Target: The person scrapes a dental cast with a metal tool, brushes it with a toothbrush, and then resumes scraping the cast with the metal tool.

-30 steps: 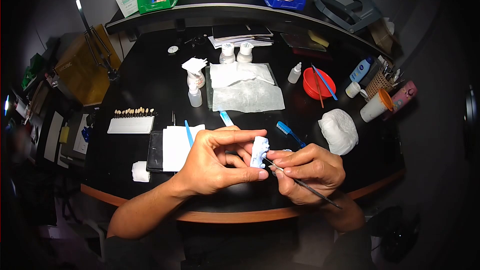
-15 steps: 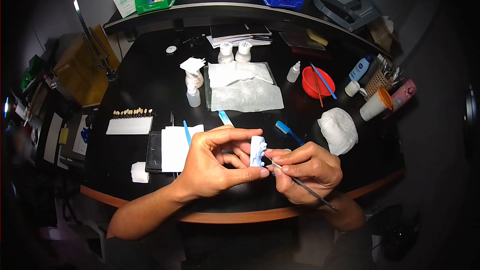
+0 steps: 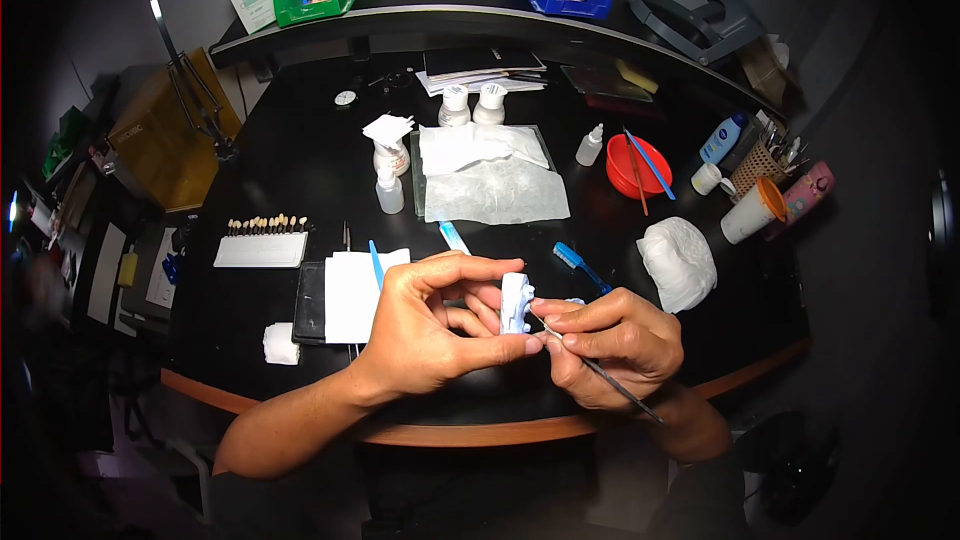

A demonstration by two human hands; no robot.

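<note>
My left hand grips a pale blue-white dental model between the thumb below and the index finger above, its toothed side facing right. In my right hand is a thin dark-handled brush or dental instrument, held like a pen. Its tip lies close to the toothed side; whether it touches cannot be made out. Behind my hands lie a blue toothbrush and a blue-and-white tube. A blue-handled tool rests on a white paper pad beside my left hand.
A tooth shade guide and a white roll lie left. Tissue sheets, a dropper bottle and capped jars stand ahead. A red bowl and a wad of white cloth sit right. A wooden edge borders the desk.
The handle end of the tool in my right hand has shifted slightly left and down. My left hand and the dental model stay nearly still. The whole view has moved a little.
</note>
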